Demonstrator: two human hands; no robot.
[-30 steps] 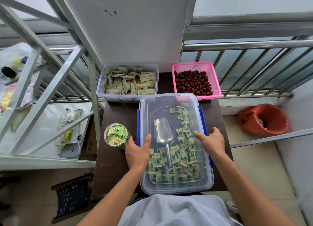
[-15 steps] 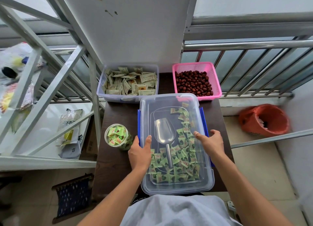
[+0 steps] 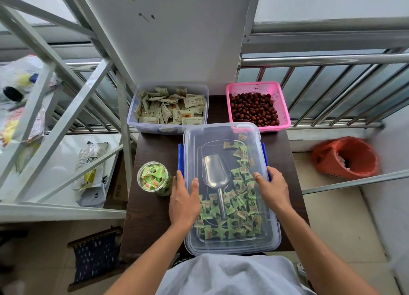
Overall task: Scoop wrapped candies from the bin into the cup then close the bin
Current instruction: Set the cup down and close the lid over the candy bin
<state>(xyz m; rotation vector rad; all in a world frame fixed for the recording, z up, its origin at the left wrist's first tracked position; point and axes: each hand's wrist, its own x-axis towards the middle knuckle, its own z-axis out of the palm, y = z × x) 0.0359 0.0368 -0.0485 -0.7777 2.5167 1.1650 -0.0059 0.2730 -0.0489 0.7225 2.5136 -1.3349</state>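
We're seeing the full cup (image 3: 154, 178) standing just left of the bin (image 3: 230, 251), the left hand (image 3: 183, 203) pressing straight fingers on the clear lid's (image 3: 223, 132) left edge, scoop (image 3: 215, 173) and candies (image 3: 234, 230) lying underneath, and the right hand (image 3: 273, 189) hooking fingers over the right rim.

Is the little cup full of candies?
Full: green wrapped candies reach the rim of the clear round plastic cup.
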